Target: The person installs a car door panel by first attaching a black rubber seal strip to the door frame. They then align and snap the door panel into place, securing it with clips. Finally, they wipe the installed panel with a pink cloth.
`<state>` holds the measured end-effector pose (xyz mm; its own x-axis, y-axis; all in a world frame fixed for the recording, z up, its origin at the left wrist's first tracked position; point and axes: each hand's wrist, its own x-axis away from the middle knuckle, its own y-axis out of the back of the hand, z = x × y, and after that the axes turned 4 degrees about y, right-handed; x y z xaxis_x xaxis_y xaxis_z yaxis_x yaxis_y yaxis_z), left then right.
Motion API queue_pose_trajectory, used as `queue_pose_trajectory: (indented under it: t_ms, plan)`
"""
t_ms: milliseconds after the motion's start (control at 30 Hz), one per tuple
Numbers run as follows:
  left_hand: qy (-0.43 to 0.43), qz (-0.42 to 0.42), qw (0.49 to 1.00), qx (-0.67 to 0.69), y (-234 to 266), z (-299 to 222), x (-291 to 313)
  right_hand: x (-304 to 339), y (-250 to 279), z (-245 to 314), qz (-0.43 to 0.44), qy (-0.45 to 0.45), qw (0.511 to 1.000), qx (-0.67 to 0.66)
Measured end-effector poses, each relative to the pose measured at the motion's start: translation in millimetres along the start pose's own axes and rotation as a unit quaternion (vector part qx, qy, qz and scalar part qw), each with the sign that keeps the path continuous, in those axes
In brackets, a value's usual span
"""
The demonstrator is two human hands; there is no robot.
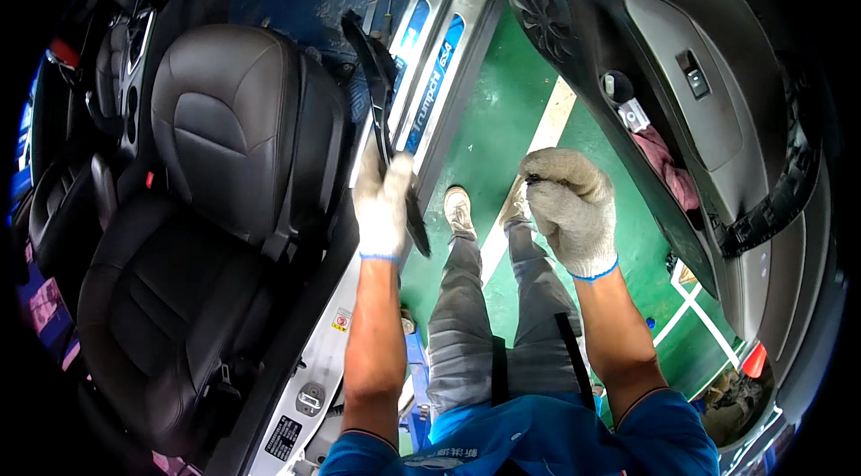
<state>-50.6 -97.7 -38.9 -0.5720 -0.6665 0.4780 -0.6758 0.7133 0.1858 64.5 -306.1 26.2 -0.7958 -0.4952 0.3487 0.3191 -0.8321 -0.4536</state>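
The left hand (pixel 381 198) clasps a black trim strip (pixel 378 82) right of the leather seat (pixel 211 131), where a slack grip could scrape the sill plate (pixel 434 86), while the right hand (pixel 572 212) pinches a small dark piece (pixel 533 178), easily dropped.

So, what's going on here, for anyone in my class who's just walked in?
A person stands on a green floor between a door sill and an open car door. The gloved left hand grips a long black strip, held up beside a black seat. The gloved right hand is curled shut, with a small dark thing at its fingertips, too small to identify. The two hands are apart.
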Motion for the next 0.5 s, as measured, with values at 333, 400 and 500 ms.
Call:
queue_pose_trajectory:
  t_ms: [333, 400, 500]
  plan:
    - [-0.129, -0.06, 0.93, -0.34, -23.3, 33.1, -175.7, -5.4, 8.4, 5.9, -0.038, 0.064, 0.996, 0.049]
    - [-0.132, -0.085, 0.917, -0.368, -33.8, 36.8, -199.6, -7.3, 8.5, 7.3, -0.047, 0.087, 0.99, 0.102]
    - [-0.105, -0.084, 0.908, -0.397, -40.2, 39.0, -232.0, -11.9, 10.3, 7.6, -0.051, 0.117, 0.975, 0.184]
